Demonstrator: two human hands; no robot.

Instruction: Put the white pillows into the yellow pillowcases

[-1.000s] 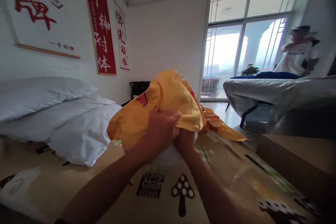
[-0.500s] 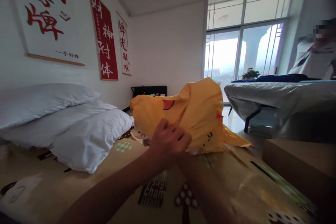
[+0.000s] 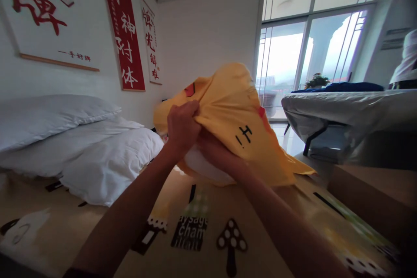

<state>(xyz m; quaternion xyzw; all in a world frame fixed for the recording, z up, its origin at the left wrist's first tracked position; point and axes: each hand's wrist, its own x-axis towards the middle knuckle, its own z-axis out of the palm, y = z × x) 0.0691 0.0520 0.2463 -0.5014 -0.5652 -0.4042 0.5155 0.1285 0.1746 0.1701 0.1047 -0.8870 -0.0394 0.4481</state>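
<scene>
A yellow pillowcase (image 3: 224, 100) with black lettering and red patches is raised above the bed, bunched and tilted. My left hand (image 3: 183, 127) is closed around the fabric at its open edge. My right hand (image 3: 216, 150) reaches under that edge into the pillowcase, and its fingers are hidden by the cloth. Below the opening a white pillow (image 3: 208, 167) shows partly, with yellow fabric along its lower side. The printed bedsheet (image 3: 270, 226) lies beneath.
White pillows (image 3: 107, 165) are piled on the left of the bed. A brown box (image 3: 374, 186) stands at the right edge. Beyond it is a table with a pale cover (image 3: 329, 108) and dark blue cloth (image 3: 345, 87); a person in white (image 3: 407, 61) is partly in view.
The pillowcase has been lifted and pulled up, baring the white pillow beneath. My left hand moved up and left, while my right hand went in under the cloth. The view shifted slightly.
</scene>
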